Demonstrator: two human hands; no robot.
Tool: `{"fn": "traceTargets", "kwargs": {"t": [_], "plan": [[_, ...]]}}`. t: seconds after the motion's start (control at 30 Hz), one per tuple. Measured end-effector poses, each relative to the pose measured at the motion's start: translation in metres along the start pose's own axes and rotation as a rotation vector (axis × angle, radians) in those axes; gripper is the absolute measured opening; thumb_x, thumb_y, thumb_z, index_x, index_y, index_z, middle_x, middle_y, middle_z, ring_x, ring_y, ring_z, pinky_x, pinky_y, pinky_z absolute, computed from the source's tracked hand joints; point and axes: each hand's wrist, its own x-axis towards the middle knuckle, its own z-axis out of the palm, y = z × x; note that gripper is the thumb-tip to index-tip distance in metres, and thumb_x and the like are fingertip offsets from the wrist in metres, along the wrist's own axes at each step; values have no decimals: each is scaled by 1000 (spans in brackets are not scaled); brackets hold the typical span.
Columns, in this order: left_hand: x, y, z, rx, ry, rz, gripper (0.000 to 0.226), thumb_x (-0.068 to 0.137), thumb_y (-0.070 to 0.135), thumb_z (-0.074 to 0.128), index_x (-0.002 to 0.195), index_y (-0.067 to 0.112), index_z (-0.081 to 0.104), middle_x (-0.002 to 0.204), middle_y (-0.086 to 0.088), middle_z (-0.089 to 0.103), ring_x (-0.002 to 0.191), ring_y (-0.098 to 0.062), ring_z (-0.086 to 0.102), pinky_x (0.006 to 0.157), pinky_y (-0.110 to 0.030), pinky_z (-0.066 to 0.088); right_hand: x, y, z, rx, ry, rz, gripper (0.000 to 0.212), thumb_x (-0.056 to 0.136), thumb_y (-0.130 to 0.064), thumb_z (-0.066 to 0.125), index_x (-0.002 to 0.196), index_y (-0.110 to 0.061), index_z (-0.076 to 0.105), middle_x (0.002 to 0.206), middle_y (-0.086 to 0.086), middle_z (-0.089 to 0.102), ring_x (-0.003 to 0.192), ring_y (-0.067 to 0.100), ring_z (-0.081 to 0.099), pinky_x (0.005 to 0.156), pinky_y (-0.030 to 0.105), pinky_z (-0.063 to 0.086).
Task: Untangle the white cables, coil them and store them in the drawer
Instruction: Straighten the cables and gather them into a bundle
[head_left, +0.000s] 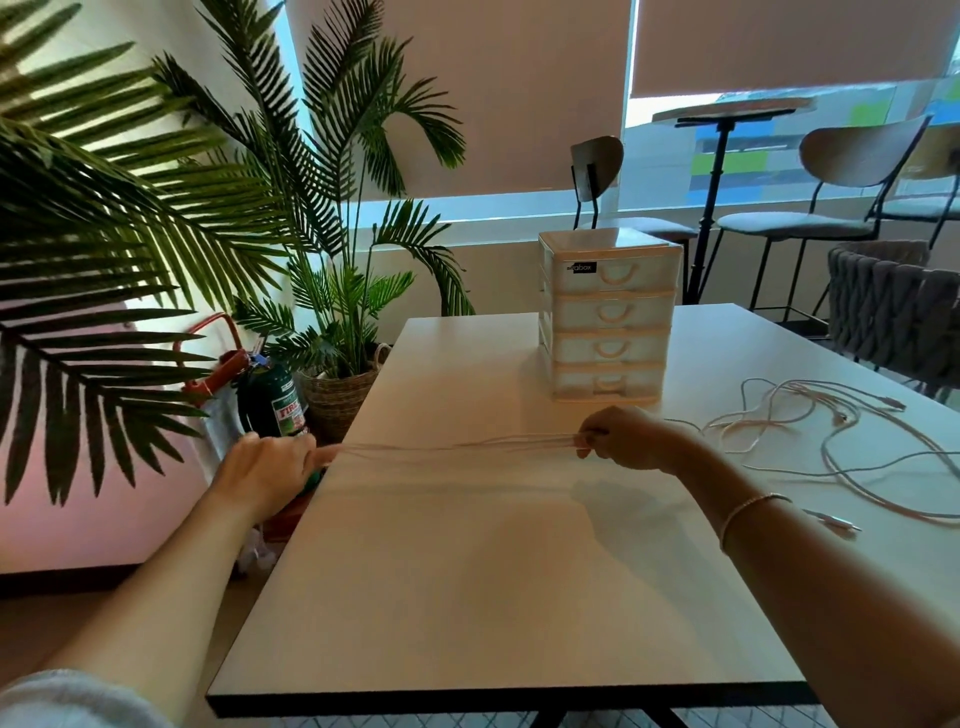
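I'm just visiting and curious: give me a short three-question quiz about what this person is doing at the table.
1. True or false: all four drawers of the drawer unit are closed.
2. What is stretched between the left hand and the right hand?
3. The loose cables on the table lie: A) left of the drawer unit, B) right of the right hand, C) on the floor.

Key: 1 true; 2 several strands of white cable; 3 B.

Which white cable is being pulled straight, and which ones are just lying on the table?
The white cable stretched between both hands is pulled straight, pinched by the left hand and right hand. The loose white cables lie curled and untouched on the white table, farther right.
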Motion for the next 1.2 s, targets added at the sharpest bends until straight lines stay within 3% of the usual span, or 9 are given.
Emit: {"fn": "traceTargets", "kwargs": {"t": [0.17, 0.33, 0.47, 0.53, 0.63, 0.87, 1.0, 1.13, 1.2], "plan": [[8, 27, 2, -159, -55, 30, 30, 98, 31, 32, 102, 14, 56, 111, -6, 62, 102, -22, 55, 91, -36, 37, 3, 0, 0, -32, -20, -14, 25, 96, -15, 44, 96, -11, 68, 69, -7, 51, 59, 7, 43, 54, 18, 35], [39, 146, -25, -543, -99, 264, 38, 100, 34, 29, 108, 9, 56, 113, -13, 60, 105, -30, 55, 89, -37, 42, 5, -9, -1, -52, -16, -71, 25, 96, -16, 44, 98, -9, 68, 70, -8, 50, 61, 6, 42, 56, 18, 35], [46, 213, -32, -670, -276, 302, 36, 100, 32, 27, 106, 14, 58, 110, -14, 62, 99, -30, 56, 83, -33, 41, 2, -12, -5, -114, 11, -113, 27, 96, -16, 42, 104, -8, 67, 81, -5, 55, 69, 7, 45, 61, 17, 37], [47, 219, -29, -735, -294, 285, 34, 101, 30, 28, 101, 14, 59, 100, -10, 62, 90, -26, 56, 76, -29, 39, 2, -10, -5, -112, 22, -111, 25, 96, -20, 45, 105, -8, 65, 82, -2, 60, 69, 8, 49, 63, 20, 41], [46, 216, -21, -724, -268, 284, 26, 100, 25, 32, 93, 16, 55, 92, -10, 59, 84, -26, 55, 71, -29, 37, 0, -4, -5, 72, -28, -75, 17, 92, -23, 54, 95, -9, 63, 68, -4, 62, 53, 6, 47, 50, 18, 39], [46, 212, -13, -739, -167, 284, 23, 98, 15, 39, 100, 6, 61, 107, -8, 67, 104, -24, 59, 82, -25, 37, -7, 28, -22, -43, -122, -28, 22, 90, -10, 45, 71, -20, 50, 67, -6, 63, 50, 9, 50, 51, 19, 37], [48, 201, -2, -716, -162, 260, 21, 97, 14, 40, 97, 8, 60, 111, -7, 67, 107, -24, 59, 87, -28, 40, -16, 66, -53, -143, -130, 68, 30, 90, -3, 45, 69, -22, 56, 66, -5, 59, 52, 7, 46, 49, 14, 36], [47, 202, 0, -697, -136, 234, 19, 96, 13, 40, 95, 11, 59, 112, -3, 66, 107, -24, 59, 87, -30, 42, -14, 101, -77, -408, 1, 196, 20, 87, -8, 53, 75, -23, 63, 88, 3, 67, 68, 9, 55, 63, 16, 41], [47, 200, 2, -694, -119, 222, 18, 95, 12, 41, 95, 11, 59, 113, -3, 66, 107, -25, 59, 86, -30, 41, -15, 117, -86, -654, 125, 334, 11, 86, -21, 56, 87, -28, 64, 103, 1, 64, 90, 15, 54, 81, 29, 41]]}}
